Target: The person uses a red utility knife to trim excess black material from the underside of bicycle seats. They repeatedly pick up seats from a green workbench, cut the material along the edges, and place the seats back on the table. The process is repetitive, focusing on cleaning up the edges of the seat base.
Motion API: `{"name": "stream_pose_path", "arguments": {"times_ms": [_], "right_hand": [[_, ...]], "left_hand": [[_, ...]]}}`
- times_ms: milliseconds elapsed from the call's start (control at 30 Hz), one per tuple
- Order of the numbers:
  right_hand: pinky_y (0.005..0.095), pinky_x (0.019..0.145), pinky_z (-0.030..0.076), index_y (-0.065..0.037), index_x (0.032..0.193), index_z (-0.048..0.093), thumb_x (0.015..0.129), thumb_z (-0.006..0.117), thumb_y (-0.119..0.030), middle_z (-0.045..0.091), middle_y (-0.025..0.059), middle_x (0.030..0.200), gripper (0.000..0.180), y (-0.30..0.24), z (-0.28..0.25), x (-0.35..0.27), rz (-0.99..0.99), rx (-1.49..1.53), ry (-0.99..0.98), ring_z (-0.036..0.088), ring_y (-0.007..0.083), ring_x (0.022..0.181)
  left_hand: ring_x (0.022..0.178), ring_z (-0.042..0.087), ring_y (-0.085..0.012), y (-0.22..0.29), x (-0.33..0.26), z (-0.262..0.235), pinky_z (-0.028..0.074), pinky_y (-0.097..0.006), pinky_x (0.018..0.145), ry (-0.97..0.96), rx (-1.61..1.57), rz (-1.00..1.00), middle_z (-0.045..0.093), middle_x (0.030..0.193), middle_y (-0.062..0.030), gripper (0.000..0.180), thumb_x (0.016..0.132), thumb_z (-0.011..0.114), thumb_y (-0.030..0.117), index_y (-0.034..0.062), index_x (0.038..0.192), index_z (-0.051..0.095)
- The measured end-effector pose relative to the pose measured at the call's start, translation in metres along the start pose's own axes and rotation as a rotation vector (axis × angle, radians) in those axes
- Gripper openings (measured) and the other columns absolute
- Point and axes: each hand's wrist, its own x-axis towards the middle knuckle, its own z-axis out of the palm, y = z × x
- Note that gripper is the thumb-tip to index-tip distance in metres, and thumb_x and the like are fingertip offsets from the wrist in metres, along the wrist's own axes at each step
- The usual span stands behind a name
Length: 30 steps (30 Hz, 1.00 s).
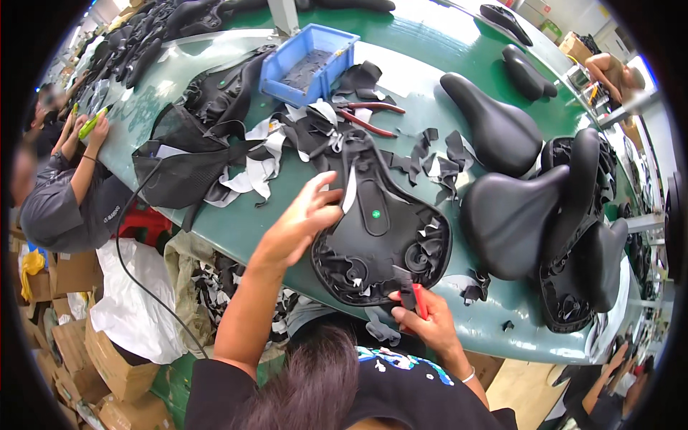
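Note:
An upside-down black bicycle saddle [373, 247] lies on the green table before me. Its underside shows a small green dot, and ragged dark and pale scraps line its inner rim. My left hand [301, 222] is at the saddle's left edge, thumb and fingers apart, near a pale strip [350, 190] by the narrow nose. Closed round a red utility knife [421, 301], my right hand [430, 321] is at the wide rear end. The blade points over the saddle's rear rim. Whether it touches the material cannot be made out.
Red-handled pincers [369, 118] lie beyond the saddle among cut scraps [265, 161]. A blue bin [308, 68] stands behind them. Several finished-looking black saddles [505, 222] crowd the right side. At left, another person's hands [93, 132] hold a yellow-green tool. A dark cable [129, 258] hangs at left.

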Motion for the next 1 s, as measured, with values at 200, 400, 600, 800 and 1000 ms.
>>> {"name": "stream_pose_path", "arguments": {"times_ms": [200, 400, 600, 800, 1000], "right_hand": [[0.0357, 0.067, 0.050, -0.006, 0.123, 0.057, 0.078, 0.075, -0.015, 0.065, 0.0121, 0.089, 0.049, -0.027, -0.040, -0.005, -0.163, -0.250, -0.169, 0.062, 0.0247, 0.074], [0.0363, 0.059, 0.047, -0.019, 0.135, 0.050, 0.077, 0.063, -0.003, 0.057, 0.0087, 0.080, 0.061, -0.058, -0.090, 0.016, -0.544, -0.968, 0.178, 0.056, 0.0231, 0.063], [0.0377, 0.049, 0.044, -0.028, 0.139, 0.046, 0.079, 0.057, -0.004, 0.047, 0.0071, 0.070, 0.065, -0.062, -0.092, 0.004, -0.381, -1.382, 0.081, 0.053, 0.0230, 0.056], [0.0457, 0.050, 0.046, -0.013, 0.146, 0.031, 0.085, 0.059, -0.003, 0.055, 0.0174, 0.068, 0.068, -0.013, -0.015, -0.034, -0.176, -0.807, 0.303, 0.056, 0.0371, 0.053], [0.0418, 0.076, 0.053, -0.008, 0.138, 0.040, 0.084, 0.062, -0.002, 0.059, 0.0207, 0.122, 0.058, -0.018, -0.031, -0.053, -0.057, -0.549, 0.255, 0.064, 0.0410, 0.090]], "left_hand": [[0.091, 0.056, -0.0135, 0.017, 0.043, 0.034, 0.048, -0.028, 0.080, -0.034, 0.261, -0.241, 0.059, 0.097, -0.0076, 0.044, 0.081, 0.065, 0.028, -0.0020, 0.112, 0.056], [0.079, 0.060, -0.0129, 0.049, 0.063, 0.059, 0.051, -0.027, 0.070, -0.132, 0.254, -0.210, 0.062, 0.094, -0.0071, 0.043, 0.081, 0.067, 0.028, -0.0025, 0.109, 0.058], [0.078, 0.056, -0.0127, 0.054, 0.072, 0.053, 0.048, -0.028, 0.071, -0.167, 0.434, -0.182, 0.061, 0.091, -0.0072, 0.040, 0.075, 0.064, 0.024, -0.0024, 0.105, 0.058], [0.078, 0.052, -0.0117, 0.024, 0.031, 0.042, 0.044, -0.027, 0.072, 0.150, 0.273, -0.091, 0.058, 0.088, -0.0040, 0.039, 0.076, 0.062, 0.026, -0.0025, 0.102, 0.057], [0.077, 0.049, -0.0104, 0.014, -0.019, 0.048, 0.041, -0.025, 0.071, 0.380, 0.252, -0.029, 0.056, 0.085, -0.0014, 0.038, 0.079, 0.063, 0.026, -0.0026, 0.103, 0.058]]}}
